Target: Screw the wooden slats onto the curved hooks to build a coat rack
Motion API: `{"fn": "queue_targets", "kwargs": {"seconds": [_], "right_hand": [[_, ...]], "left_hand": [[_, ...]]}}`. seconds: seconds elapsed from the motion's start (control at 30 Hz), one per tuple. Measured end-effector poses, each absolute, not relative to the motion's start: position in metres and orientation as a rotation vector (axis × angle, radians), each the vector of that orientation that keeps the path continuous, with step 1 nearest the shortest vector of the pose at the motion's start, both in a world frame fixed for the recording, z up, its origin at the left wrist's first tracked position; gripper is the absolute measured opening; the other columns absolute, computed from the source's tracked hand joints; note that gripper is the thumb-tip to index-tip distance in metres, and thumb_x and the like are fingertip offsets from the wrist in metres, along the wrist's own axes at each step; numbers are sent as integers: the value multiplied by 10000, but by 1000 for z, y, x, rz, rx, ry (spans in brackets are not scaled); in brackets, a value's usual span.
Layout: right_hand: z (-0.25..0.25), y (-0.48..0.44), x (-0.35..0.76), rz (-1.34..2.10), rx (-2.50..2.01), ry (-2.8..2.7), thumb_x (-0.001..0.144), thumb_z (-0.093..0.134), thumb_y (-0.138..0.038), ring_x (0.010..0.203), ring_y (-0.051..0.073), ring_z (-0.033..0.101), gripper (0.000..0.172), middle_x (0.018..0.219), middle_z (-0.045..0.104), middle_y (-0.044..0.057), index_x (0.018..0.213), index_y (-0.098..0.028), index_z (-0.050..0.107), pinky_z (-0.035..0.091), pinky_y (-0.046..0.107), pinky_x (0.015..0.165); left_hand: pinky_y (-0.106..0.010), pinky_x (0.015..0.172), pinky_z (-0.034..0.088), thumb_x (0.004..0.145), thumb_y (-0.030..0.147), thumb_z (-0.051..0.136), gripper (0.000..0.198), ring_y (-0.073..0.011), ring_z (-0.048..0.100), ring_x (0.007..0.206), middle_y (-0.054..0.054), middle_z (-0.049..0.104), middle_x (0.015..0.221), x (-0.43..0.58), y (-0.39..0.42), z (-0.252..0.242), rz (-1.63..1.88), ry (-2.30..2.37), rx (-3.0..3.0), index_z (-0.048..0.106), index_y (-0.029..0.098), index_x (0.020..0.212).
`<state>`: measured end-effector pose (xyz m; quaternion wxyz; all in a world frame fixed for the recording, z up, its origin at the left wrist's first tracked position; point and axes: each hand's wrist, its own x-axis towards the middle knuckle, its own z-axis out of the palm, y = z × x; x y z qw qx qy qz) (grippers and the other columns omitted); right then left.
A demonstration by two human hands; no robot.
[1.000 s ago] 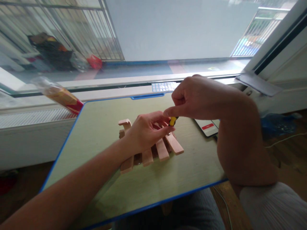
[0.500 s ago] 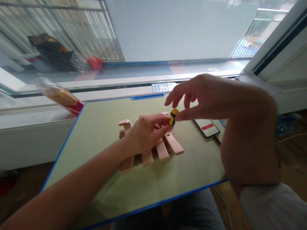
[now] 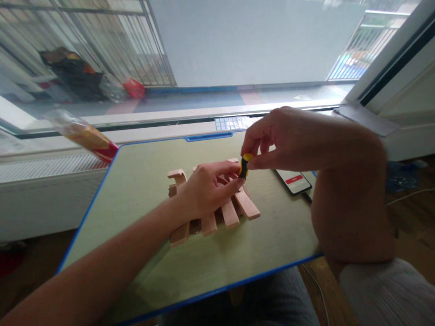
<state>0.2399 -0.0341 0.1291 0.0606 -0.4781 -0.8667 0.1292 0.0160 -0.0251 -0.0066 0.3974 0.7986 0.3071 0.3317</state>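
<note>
A short screwdriver (image 3: 244, 167) with a yellow and black handle stands nearly upright over the right end of a wooden slatted piece (image 3: 231, 214). My right hand (image 3: 272, 140) comes in from the right and pinches the top of the handle between thumb and fingers. Lower down, my left hand (image 3: 212, 185) lies across the slats, its thumb and index finger closed around the handle's lower part. The slats are pale, curved at their far ends and set side by side on darker crosspieces. My left hand covers their middle, and the screwdriver's tip is hidden.
The small table (image 3: 142, 190) has a blue rim. A phone (image 3: 292, 181) with a cable lies to the right, under my right forearm. Beyond the left edge leans a bread-like package (image 3: 90, 138) in clear plastic. A window sill (image 3: 163, 130) runs behind.
My right hand's fingers, spread apart before, have closed onto the screwdriver's top. The handle's yellow and black pattern now faces differently, so it has turned. My left hand stays in place.
</note>
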Motion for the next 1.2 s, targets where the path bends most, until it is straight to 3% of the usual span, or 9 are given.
{"fn": "queue_targets", "kwargs": {"seconds": [0.07, 0.2, 0.63, 0.73, 0.83, 1.03, 1.2], "right_hand": [[128, -33, 238, 340, -1510, -2607, 832, 764, -409, 640, 154, 620, 150, 761, 760, -11, 835, -267, 811, 406, 326, 577], [126, -32, 232, 223, -1590, -2595, 862, 744, -508, 559, 121, 484, 327, 639, 661, -17, 694, -231, 708, 301, 338, 553], [120, -29, 227, 121, -1575, -2610, 864, 733, -524, 594, 116, 359, 441, 536, 404, -31, 588, -203, 608, 224, 344, 599], [120, -30, 225, 122, -1579, -2619, 874, 722, -562, 603, 125, 409, 449, 534, 440, -24, 612, -205, 652, 254, 337, 608], [121, -31, 228, 148, -1562, -2621, 887, 715, -590, 647, 150, 509, 419, 598, 569, -1, 703, -214, 740, 316, 335, 624], [129, -35, 244, 417, -1333, -2596, 863, 781, -440, 790, 187, 708, 274, 997, 828, -7, 1099, -315, 842, 498, 331, 639], [130, -38, 243, 442, -1285, -2626, 885, 732, -314, 807, 200, 721, 182, 977, 842, -8, 1008, -322, 867, 526, 358, 675]], "left_hand": [[-264, 763, 586, 998, 336, 738, 223, -162, 752, 850, -37, 832, 993, 16, -25, -7, 848, 790, 2030, 838, 187, 1132], [-266, 732, 574, 963, 354, 784, 221, -160, 735, 808, -31, 828, 932, 16, -25, -7, 873, 827, 2029, 836, 182, 1091], [-259, 733, 613, 896, 376, 877, 261, -158, 750, 795, -34, 822, 890, 18, -26, -6, 979, 789, 1906, 825, 165, 1042], [-278, 775, 639, 919, 335, 852, 216, -178, 776, 854, -53, 838, 946, 19, -27, -7, 981, 751, 1846, 828, 157, 1039], [-291, 784, 657, 919, 323, 847, 223, -192, 788, 869, -62, 847, 971, 19, -27, -7, 974, 743, 1822, 830, 154, 1063], [-272, 793, 664, 969, 331, 791, 204, -183, 791, 887, -60, 845, 1021, 18, -26, -8, 950, 731, 1879, 841, 173, 1089], [-266, 834, 653, 1008, 338, 745, 233, -188, 797, 950, -57, 841, 1070, 17, -25, -9, 915, 701, 1912, 831, 190, 1166]]}}
